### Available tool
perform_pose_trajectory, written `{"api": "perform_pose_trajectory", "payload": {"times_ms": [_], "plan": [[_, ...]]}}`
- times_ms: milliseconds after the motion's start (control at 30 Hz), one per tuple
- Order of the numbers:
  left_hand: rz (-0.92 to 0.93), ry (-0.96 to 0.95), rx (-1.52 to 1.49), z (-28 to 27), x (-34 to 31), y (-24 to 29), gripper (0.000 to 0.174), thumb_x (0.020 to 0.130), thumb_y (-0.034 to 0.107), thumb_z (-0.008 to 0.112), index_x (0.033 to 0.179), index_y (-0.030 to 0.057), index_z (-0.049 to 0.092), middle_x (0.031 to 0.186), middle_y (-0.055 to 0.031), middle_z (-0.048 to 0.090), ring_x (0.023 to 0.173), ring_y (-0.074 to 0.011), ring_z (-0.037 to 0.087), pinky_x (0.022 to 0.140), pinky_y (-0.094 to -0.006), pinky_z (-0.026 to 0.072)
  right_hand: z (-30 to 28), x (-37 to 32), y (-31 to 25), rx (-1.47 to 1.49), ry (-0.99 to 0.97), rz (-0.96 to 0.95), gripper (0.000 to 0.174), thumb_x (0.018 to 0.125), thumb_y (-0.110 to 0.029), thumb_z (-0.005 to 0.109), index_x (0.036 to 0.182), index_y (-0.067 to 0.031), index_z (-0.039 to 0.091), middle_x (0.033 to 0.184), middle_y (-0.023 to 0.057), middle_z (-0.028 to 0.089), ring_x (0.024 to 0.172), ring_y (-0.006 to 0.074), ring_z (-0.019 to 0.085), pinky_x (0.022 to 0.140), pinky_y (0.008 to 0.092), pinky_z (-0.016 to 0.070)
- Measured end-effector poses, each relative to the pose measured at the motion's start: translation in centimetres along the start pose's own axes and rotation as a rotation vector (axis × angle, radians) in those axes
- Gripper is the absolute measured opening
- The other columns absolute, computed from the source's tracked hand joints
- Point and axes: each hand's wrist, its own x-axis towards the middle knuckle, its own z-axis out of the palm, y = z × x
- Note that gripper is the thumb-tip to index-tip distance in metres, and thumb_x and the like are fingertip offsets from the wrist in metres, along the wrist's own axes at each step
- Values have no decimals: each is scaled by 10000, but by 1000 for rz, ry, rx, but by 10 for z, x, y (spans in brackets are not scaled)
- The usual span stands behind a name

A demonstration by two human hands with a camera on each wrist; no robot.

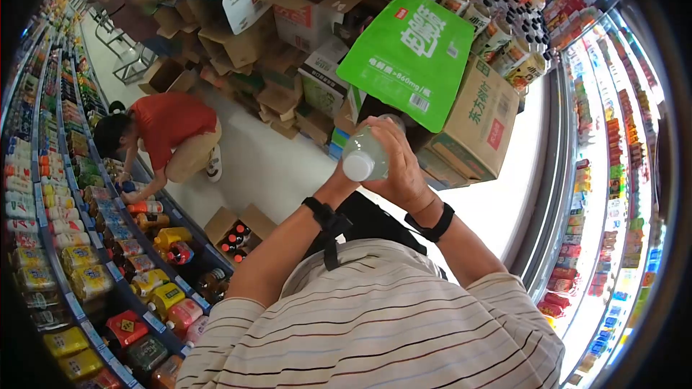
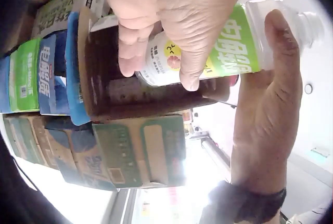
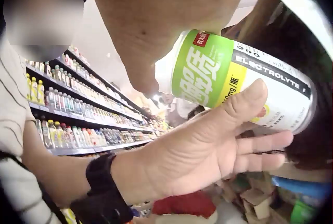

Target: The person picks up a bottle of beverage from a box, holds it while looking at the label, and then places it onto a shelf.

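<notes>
A plastic drink bottle (image 1: 375, 145) with a white cap (image 1: 358, 166) is held in front of the body, its cap end toward the head camera. Its green and white label (image 3: 208, 67) reads "ELECTROLYTE" in the right wrist view. My left hand (image 3: 208, 151) holds the lower part, with the thumb across the label and the fingers behind. My right hand (image 1: 396, 162) grips the upper part; its thumb lies over the bottle's shoulder in the left wrist view. Past the bottle's base, an open cardboard box (image 2: 156, 104) shows a dark inside.
A green printed sheet (image 1: 411, 57) lies over stacked cartons (image 1: 468, 130) ahead, with rows of bottles behind. Drink shelves (image 1: 86, 245) line the left, a lit cooler (image 1: 598, 173) the right. A person in a red top (image 1: 173, 126) bends at the left shelf. A box of bottles (image 1: 238, 234) stands below.
</notes>
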Motion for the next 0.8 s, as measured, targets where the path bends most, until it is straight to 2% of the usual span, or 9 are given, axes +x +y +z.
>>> {"api": "perform_pose_trajectory", "payload": {"times_ms": [100, 200, 300, 367, 400, 533, 633, 700, 800], "plan": [[-195, 198, -409, 11, 19, -14, 369, 1042, 103, 568, 1390, 47, 455, 1317, -70, 587, 1231, -163, 583, 1025, -342, 515, 2, -22, 24, -71, -6, 140, 901, 666, -60, 886, 1433, -38, 414, 1465, 229, 504, 1316, 431, 523, 1109, 505, 438], [-228, 88, 20, -5, 30, -31, 334, 1042, 71, 555, 1361, 30, 464, 1253, -91, 620, 1150, -183, 624, 996, -373, 534, 17, -37, 44, -69, 16, 359, 860, 707, -75, 862, 1441, -18, 416, 1440, 249, 515, 1290, 447, 528, 1073, 486, 455], [19, 124, 325, -20, 43, -59, 408, 958, 108, 667, 1326, 4, 523, 1256, -111, 628, 1140, -200, 610, 983, -376, 506, 44, -49, 71, -64, 110, 482, 859, 809, -234, 829, 1487, 26, 371, 1349, 312, 560, 1214, 507, 564, 988, 508, 501], [111, 158, 417, -27, 56, -80, 449, 931, 119, 704, 1327, -8, 534, 1282, -122, 613, 1182, -186, 580, 1000, -350, 483, 47, -37, 74, 59, 50, 865, 877, 755, -294, 864, 1441, 38, 429, 1211, 329, 634, 1123, 490, 621, 921, 507, 526], [30, 134, 357, 0, 58, -35, 423, 946, 87, 678, 1329, -16, 529, 1275, -122, 616, 1172, -176, 581, 976, -339, 493, 57, -42, 88, 53, 139, 806, 833, 748, -337, 861, 1389, 44, 489, 1181, 313, 650, 1113, 465, 634, 932, 487, 522], [-57, 158, 329, 8, 80, -43, 327, 973, 50, 629, 1284, -23, 561, 1211, -108, 657, 1094, -169, 609, 931, -339, 508, 67, -42, 115, 20, 226, 883, 695, 805, -337, 832, 1324, 39, 563, 1158, 233, 685, 1055, 410, 654, 978, 435, 497], [-72, 199, 77, 6, 102, -50, 339, 954, 124, 666, 1260, -4, 598, 1165, -160, 690, 1076, -258, 662, 899, -378, 521, 58, -29, 132, 178, 243, 859, 630, 842, -329, 817, 1293, 40, 580, 1225, 195, 668, 1094, 341, 639, 972, 398, 488], [-118, 79, 863, 1, 101, -36, 370, 954, 195, 669, 1271, 13, 610, 1194, -191, 693, 1116, -337, 662, 908, -413, 515, 59, -29, 138, 114, 163, 842, 516, 899, -312, 753, 1253, 35, 606, 1212, 173, 677, 1077, 331, 645, 935, 398, 503], [-60, 148, 729, -5, 105, -53, 394, 960, 227, 659, 1292, 21, 609, 1240, -206, 679, 1142, -360, 652, 923, -423, 513, 98, -63, 182, -315, 27, 642, 330, 975, -278, 633, 1170, -16, 670, 1138, 156, 702, 1025, 343, 658, 902, 435, 516]]}}
